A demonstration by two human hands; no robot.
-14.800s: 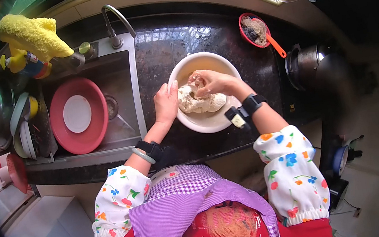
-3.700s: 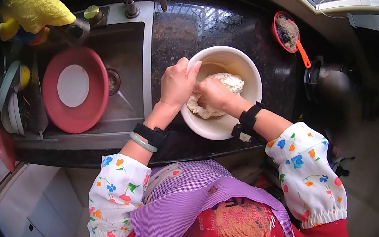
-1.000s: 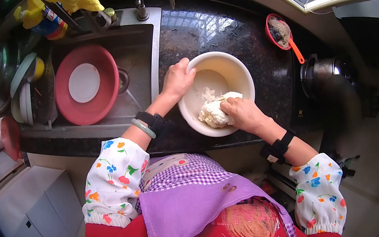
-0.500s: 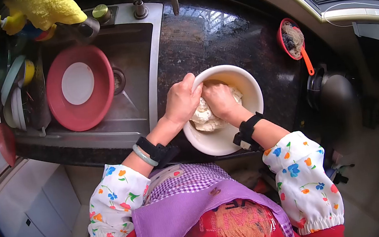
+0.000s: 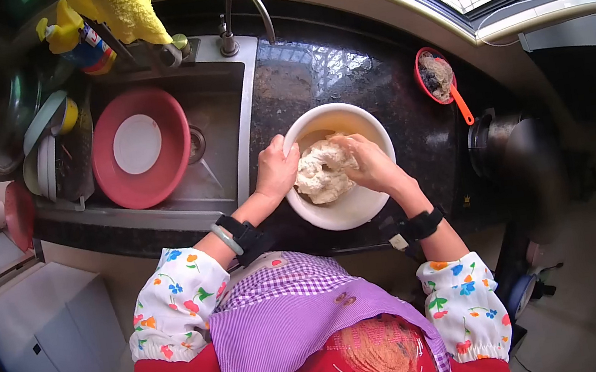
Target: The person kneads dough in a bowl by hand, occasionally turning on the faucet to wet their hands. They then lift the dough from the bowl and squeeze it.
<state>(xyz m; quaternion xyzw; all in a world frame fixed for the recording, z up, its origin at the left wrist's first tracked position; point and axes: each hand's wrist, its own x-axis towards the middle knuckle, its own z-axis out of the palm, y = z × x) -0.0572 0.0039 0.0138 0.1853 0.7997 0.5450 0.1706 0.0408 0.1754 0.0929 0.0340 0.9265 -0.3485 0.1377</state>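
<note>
A white bowl [image 5: 356, 210] stands on the dark counter in front of me, with a lumpy mass of pale dough [image 5: 322, 176] inside. My left hand [image 5: 277, 169] is closed on the bowl's left rim, thumb toward the inside. Inside the bowl, my right hand [image 5: 373, 164] has its fingers curled over the upper right edge of the dough, gripping it. Its fingertips are partly hidden against the dough.
Left of the bowl, a sink [image 5: 221, 151] holds a red basin [image 5: 106, 163] with a white plate [image 5: 137, 144] in it. A faucet [image 5: 228, 42] rises behind. A red bowl [image 5: 423, 77] with an orange-handled utensil [image 5: 462, 106] sits at the back right, near a stove [image 5: 486, 140].
My right hand has lifted from a fist pressed into the dough and shifted right to the dough's edge, uncovering more of it. My left hand stays on the rim. The camera view has shifted.
</note>
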